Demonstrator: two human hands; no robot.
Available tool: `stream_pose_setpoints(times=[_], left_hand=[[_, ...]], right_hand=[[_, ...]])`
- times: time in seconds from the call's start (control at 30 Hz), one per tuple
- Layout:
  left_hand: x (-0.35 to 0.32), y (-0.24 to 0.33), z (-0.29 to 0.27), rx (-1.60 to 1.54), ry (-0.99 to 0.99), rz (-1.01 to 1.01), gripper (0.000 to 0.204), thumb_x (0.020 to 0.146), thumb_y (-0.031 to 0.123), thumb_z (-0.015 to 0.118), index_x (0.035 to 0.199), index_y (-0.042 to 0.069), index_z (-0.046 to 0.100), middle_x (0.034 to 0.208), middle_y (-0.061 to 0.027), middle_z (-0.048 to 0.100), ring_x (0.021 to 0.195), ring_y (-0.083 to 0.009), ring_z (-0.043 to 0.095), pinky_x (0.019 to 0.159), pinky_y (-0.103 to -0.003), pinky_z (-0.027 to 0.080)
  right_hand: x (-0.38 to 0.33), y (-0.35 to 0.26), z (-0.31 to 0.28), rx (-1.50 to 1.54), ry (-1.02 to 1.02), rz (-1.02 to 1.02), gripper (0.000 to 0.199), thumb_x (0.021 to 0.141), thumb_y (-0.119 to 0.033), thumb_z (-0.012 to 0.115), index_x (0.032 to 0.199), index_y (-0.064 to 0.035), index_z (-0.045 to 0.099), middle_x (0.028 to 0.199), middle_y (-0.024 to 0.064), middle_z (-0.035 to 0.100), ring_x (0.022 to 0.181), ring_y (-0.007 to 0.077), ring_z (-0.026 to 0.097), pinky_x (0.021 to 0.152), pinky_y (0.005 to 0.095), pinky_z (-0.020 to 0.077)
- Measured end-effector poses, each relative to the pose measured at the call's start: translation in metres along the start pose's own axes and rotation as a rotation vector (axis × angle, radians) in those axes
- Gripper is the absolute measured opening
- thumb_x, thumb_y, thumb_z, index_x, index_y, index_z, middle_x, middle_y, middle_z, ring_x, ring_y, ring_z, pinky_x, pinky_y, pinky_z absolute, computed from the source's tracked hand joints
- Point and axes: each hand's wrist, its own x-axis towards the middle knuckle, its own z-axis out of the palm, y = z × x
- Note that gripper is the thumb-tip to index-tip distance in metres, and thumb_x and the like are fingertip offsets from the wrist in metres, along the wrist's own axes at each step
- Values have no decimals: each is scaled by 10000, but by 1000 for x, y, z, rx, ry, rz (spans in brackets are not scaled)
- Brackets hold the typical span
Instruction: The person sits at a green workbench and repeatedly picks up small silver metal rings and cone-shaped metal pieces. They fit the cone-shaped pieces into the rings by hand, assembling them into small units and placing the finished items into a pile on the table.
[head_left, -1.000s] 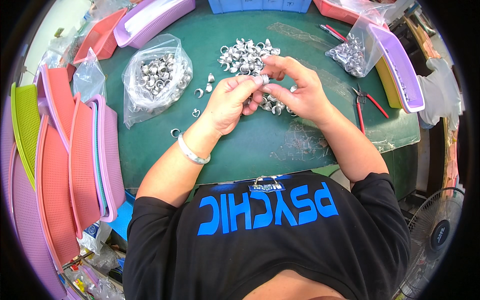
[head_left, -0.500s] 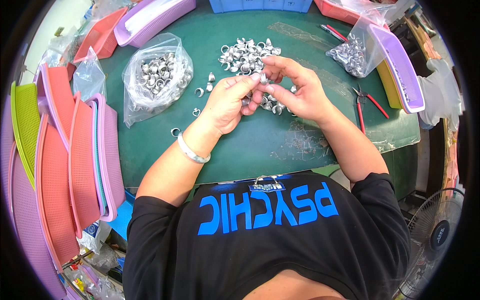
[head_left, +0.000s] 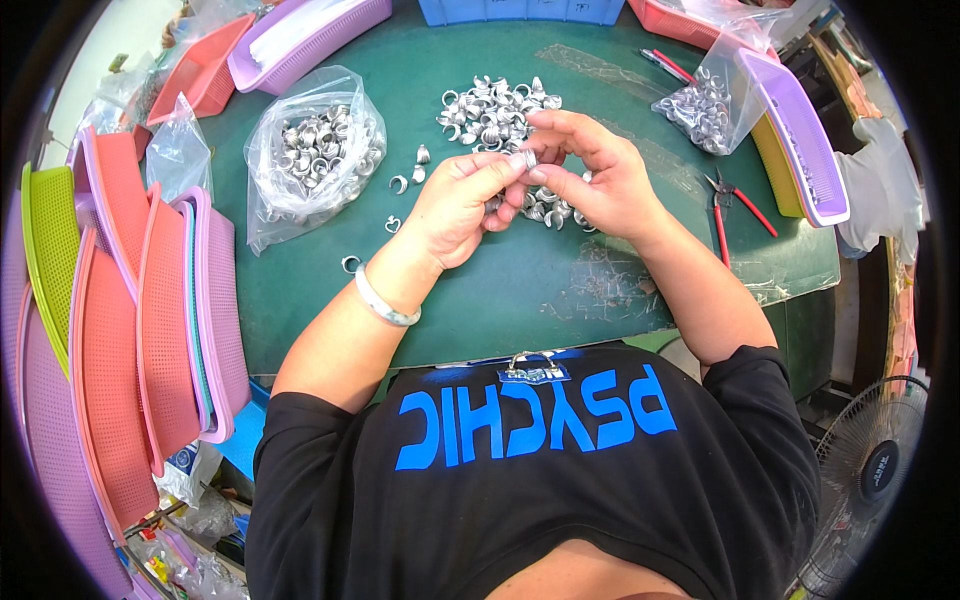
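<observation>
Over the green table, my left hand pinches a small silver ring between thumb and fingers. My right hand meets it from the other side, its thumb and index finger closed about the same ring. Just beyond my hands lies a heap of silver rings, and more rings show beneath and behind my fingers. Several loose rings, one of them a heart-shaped ring, are scattered left of my left hand. My left wrist wears a pale bangle.
An open plastic bag of rings stands to the left. At the right are another bag of rings, red-handled pliers and a purple basket. Stacked baskets line the left edge. A blue bin is at the back.
The ring between my fingertips has turned slightly. My hands and arms hold nearly the same place, and the heap and bags are unchanged.
</observation>
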Motion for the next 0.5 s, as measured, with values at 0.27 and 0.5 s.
stream_pose_setpoints(times=[0.27,0.5], left_hand=[[0,-1,-1,-91,-32,18,120,842,175,542,875,66,578,679,9,516,564,-72,436,468,-188,305],[0,1,3,-53,10,29,115,843,176,558,835,63,582,646,23,504,549,-63,440,458,-180,301]], right_hand=[[-1,-2,-2,64,0,10,510,737,87,599,1211,-14,440,1003,76,590,842,105,534,768,245,441],[1,-4,1,11,47,-76,475,734,26,629,1182,-48,491,941,51,614,776,104,555,697,242,439]])
